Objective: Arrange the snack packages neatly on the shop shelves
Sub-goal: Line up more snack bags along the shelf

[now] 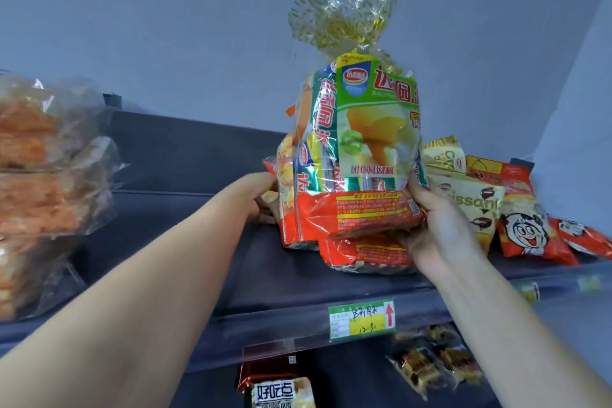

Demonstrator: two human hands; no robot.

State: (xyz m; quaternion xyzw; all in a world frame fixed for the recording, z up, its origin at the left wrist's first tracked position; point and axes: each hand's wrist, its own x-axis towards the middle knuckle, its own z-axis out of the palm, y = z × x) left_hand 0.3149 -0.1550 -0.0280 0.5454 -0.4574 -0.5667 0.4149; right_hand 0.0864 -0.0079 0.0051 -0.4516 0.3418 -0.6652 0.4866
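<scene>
Bare forearms rise from the bottom edge, reaching up past the price tag on the front lip of the top shelf. Left hand curls against the left flank of the tied bag, fingers tucked behind it, while the right hand clasps its lower right corner. I judge that these 2 opposing grips keep a tall, floppy load upright. That bag, clear film stuffed with green and orange snack packs, stands on end over mid-shelf; whether its base rests on the board I cannot tell. Just right of it lean a croissant pack and red cartoon packs. Well apart on the left sits a clear-wrapped stack. Behind rises the grey wall.
</scene>
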